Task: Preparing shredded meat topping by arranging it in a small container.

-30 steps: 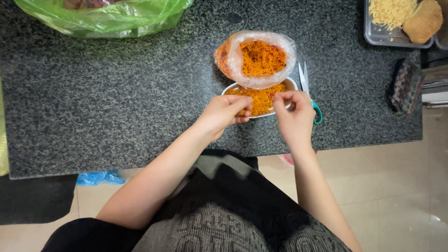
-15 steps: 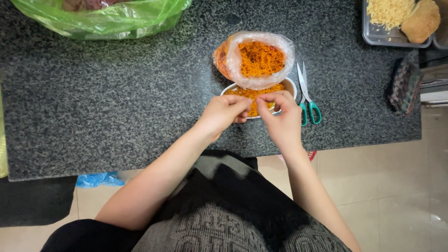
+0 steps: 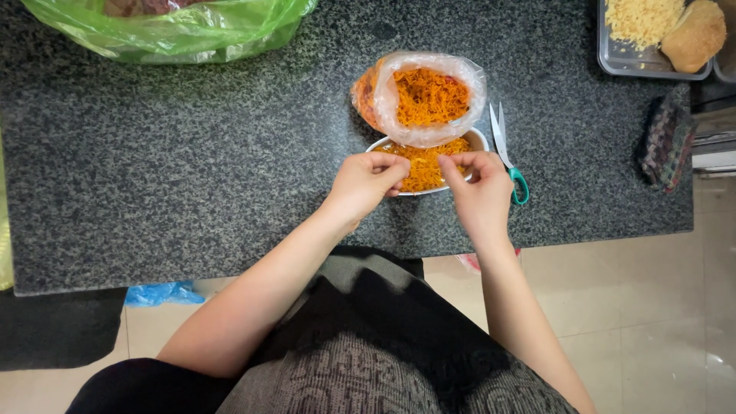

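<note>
The left hand (image 3: 366, 184) and right hand (image 3: 477, 192) rest at the near rim of the bowl (image 3: 477, 138) of orange shreds on the table (image 3: 192, 169). Each grip is pinched closed, fingertips over the shreds; whether either holds any cannot be told. A clear bag (image 3: 425, 96) of shreds touches the bowl at 12 o'clock. Scissors (image 3: 507, 153) lie at 3 o'clock.

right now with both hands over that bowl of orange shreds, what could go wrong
The bowl sits close to the counter edge, so a nudge from the left hand or right hand might tip it off. The open plastic bag leans over the bowl and could spill shreds. The scissors lie just beside the right hand, so a knock is possible.
</note>
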